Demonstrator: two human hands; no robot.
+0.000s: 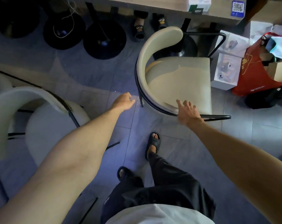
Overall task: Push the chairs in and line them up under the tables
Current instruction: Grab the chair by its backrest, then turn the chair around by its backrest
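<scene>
Grey floor (104,75) tiles are seen from above. Two chairs are counted. The left chair (20,97) is set beside the left arm. Next, the left grip (124,101) is held loose and empty, just beside a leg of the second chair (177,75). That chair is turned sideways, back to the left, near the one table (169,5) at the top. The right grip (187,113) is spread open at the near end of the curved back, so it is nearer. Touch cannot be told.
</scene>
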